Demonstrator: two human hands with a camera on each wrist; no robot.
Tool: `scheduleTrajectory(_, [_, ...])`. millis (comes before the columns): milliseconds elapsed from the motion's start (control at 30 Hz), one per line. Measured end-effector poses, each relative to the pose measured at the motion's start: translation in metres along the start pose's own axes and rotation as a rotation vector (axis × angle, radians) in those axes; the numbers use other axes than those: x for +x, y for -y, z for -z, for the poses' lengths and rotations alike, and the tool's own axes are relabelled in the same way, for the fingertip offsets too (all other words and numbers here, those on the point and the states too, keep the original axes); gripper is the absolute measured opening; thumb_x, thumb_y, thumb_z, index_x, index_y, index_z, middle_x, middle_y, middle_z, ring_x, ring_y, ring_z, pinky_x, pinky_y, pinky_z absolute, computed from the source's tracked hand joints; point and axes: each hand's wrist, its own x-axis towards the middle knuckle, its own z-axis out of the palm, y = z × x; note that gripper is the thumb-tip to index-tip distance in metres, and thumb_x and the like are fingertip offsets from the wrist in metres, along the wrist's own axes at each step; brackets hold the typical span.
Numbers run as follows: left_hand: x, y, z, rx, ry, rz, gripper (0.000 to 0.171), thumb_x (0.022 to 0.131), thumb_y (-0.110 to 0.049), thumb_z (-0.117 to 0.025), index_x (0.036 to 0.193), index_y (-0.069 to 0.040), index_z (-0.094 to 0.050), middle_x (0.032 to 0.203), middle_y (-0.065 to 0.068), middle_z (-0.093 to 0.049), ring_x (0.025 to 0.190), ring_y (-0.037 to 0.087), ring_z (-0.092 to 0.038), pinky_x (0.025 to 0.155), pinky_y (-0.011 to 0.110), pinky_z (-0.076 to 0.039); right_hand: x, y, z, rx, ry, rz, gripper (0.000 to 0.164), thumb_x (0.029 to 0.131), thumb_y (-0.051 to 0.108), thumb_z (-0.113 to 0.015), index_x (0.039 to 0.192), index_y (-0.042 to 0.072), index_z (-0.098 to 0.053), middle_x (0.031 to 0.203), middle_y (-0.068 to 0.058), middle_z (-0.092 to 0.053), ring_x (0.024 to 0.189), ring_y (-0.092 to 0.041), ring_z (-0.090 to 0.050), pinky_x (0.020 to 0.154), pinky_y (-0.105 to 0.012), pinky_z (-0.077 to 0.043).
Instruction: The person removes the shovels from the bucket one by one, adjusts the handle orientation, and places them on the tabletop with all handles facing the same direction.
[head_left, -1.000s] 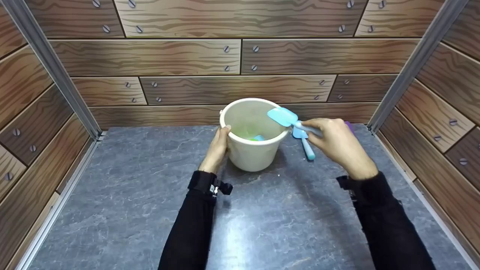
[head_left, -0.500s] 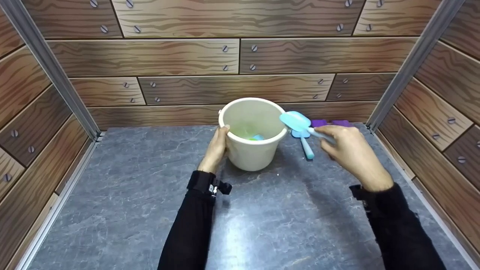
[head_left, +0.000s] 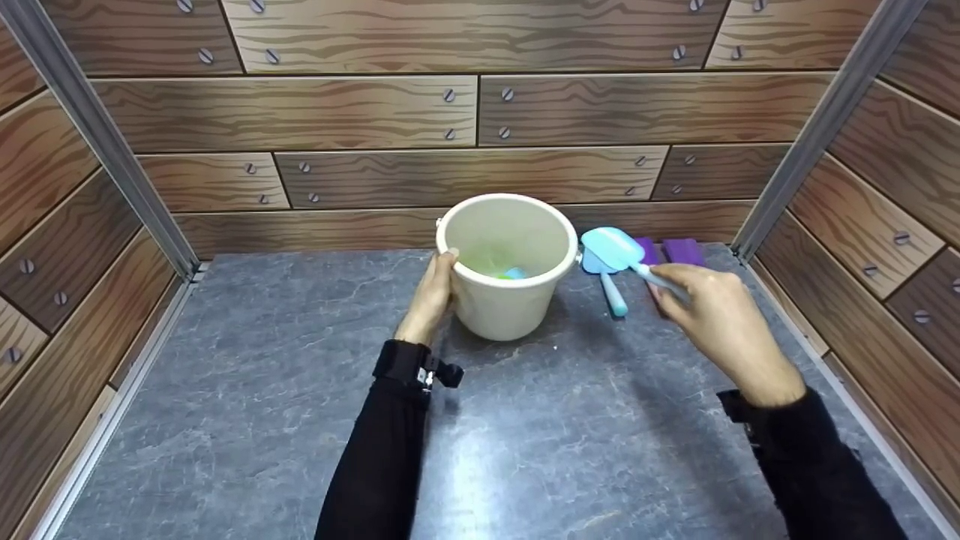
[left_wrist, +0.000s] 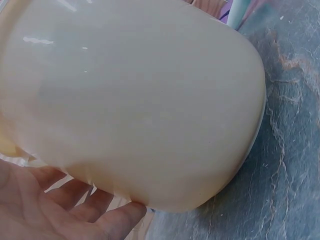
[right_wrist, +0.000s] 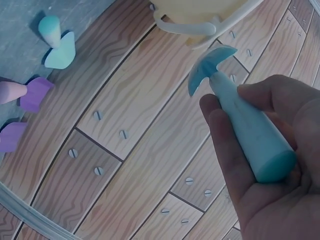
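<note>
A cream bucket (head_left: 501,311) stands upright near the back wall. My left hand (head_left: 429,298) grips its left side, thumb over the rim; in the left wrist view the fingers (left_wrist: 122,217) lie along the outer wall. To the right of the bucket, my right hand (head_left: 716,322) holds a light blue toy shovel (head_left: 611,247) by its handle, blade up and pointing left. The right wrist view shows thumb and fingers around the shovel's handle (right_wrist: 252,130). Something green and blue (head_left: 514,274) lies in the bucket, mostly hidden by its wall.
A second light blue shovel (head_left: 615,298) lies right of the bucket, partly behind the held blade. Beyond my right hand are two purple-bladed shovels (right_wrist: 36,94), partly hidden in the head view. Wood-patterned walls (head_left: 375,112) enclose the grey table (head_left: 285,360).
My right hand has moved right and toward me, carrying the shovel from over the bucket's rim to beside it. The purple blades have come into fuller view. My left hand stays on the bucket.
</note>
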Motion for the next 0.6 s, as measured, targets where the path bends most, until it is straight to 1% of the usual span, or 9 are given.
scheduleTrajectory(33, [0.000,0.000,0.000,-0.001,0.000,0.002,0.080,0.114,-0.053,-0.045,0.181,-0.010,-0.040,0.178,0.027,-0.051,0.163,0.041,-0.052,0.143,0.062,-0.039,-0.001,-0.001,-0.001,-0.004,-0.013,-0.003,0.031,0.106,0.001,-0.082,0.136,-0.005,-0.082,0.132,-0.033,-0.083,0.109,-0.053,-0.085,0.096,-0.068,-0.070])
scheduleTrajectory(133, [0.000,0.000,0.001,-0.013,0.012,0.001,0.081,0.114,-0.054,-0.045,0.180,-0.009,-0.040,0.178,0.028,-0.050,0.163,0.043,-0.052,0.142,0.064,-0.040,-0.006,-0.003,-0.006,-0.015,-0.048,-0.010,0.030,0.106,0.002,-0.083,0.135,-0.004,-0.083,0.129,-0.033,-0.084,0.105,-0.054,-0.085,0.092,-0.069,-0.070])
scheduleTrajectory(233, [0.001,0.000,0.001,-0.020,0.018,-0.001,0.081,0.114,-0.054,-0.045,0.181,-0.008,-0.039,0.178,0.029,-0.050,0.162,0.044,-0.053,0.142,0.065,-0.041,-0.011,-0.005,-0.012,-0.030,-0.072,-0.024,0.030,0.105,0.001,-0.083,0.134,-0.004,-0.083,0.127,-0.033,-0.084,0.107,-0.057,-0.084,0.094,-0.071,-0.070])
scheduleTrajectory(267, [0.000,0.000,0.001,-0.021,0.018,-0.002,0.081,0.114,-0.054,-0.046,0.181,-0.009,-0.038,0.179,0.029,-0.049,0.162,0.044,-0.053,0.142,0.064,-0.041,-0.012,-0.005,-0.014,-0.032,-0.079,-0.030,0.030,0.104,0.000,-0.083,0.134,-0.004,-0.083,0.127,-0.033,-0.084,0.108,-0.058,-0.084,0.096,-0.072,-0.069])
scheduleTrajectory(333, [0.000,0.000,0.001,-0.027,0.021,-0.005,0.081,0.115,-0.053,-0.046,0.182,-0.009,-0.037,0.179,0.029,-0.049,0.163,0.044,-0.052,0.142,0.064,-0.040,-0.015,-0.006,-0.018,-0.033,-0.087,-0.033,0.031,0.103,-0.004,-0.082,0.133,-0.005,-0.083,0.127,-0.033,-0.084,0.112,-0.060,-0.083,0.107,-0.072,-0.066])
scheduleTrajectory(433, [0.000,0.000,0.001,-0.024,0.022,-0.008,0.081,0.115,-0.053,-0.046,0.183,-0.009,-0.037,0.180,0.029,-0.048,0.164,0.045,-0.052,0.143,0.065,-0.039,-0.018,-0.007,-0.025,-0.024,-0.090,-0.021,0.031,0.099,-0.010,-0.079,0.130,-0.009,-0.083,0.125,-0.032,-0.085,0.115,-0.059,-0.083,0.124,-0.072,-0.056])
scheduleTrajectory(500, [0.000,0.000,0.001,-0.025,0.025,-0.009,0.081,0.116,-0.053,-0.045,0.183,-0.009,-0.036,0.181,0.028,-0.048,0.165,0.045,-0.052,0.143,0.066,-0.039,-0.021,-0.006,-0.029,-0.021,-0.084,-0.008,0.032,0.098,-0.012,-0.077,0.129,-0.010,-0.083,0.125,-0.031,-0.085,0.115,-0.056,-0.084,0.132,-0.072,-0.050])
scheduleTrajectory(533, [0.000,0.000,0.001,-0.023,0.025,-0.009,0.081,0.116,-0.053,-0.045,0.184,-0.009,-0.035,0.181,0.028,-0.048,0.165,0.045,-0.051,0.143,0.066,-0.039,-0.022,-0.006,-0.032,-0.020,-0.082,-0.005,0.032,0.098,-0.013,-0.077,0.129,-0.010,-0.083,0.124,-0.031,-0.085,0.115,-0.055,-0.085,0.131,-0.072,-0.052])
scheduleTrajectory(600, [-0.001,-0.001,0.001,-0.023,0.026,-0.007,0.082,0.115,-0.054,-0.045,0.184,-0.010,-0.035,0.181,0.028,-0.047,0.165,0.046,-0.052,0.142,0.067,-0.039,-0.026,-0.006,-0.036,-0.017,-0.075,-0.008,0.032,0.097,-0.012,-0.077,0.129,-0.009,-0.084,0.124,-0.032,-0.086,0.113,-0.055,-0.085,0.121,-0.071,-0.059])
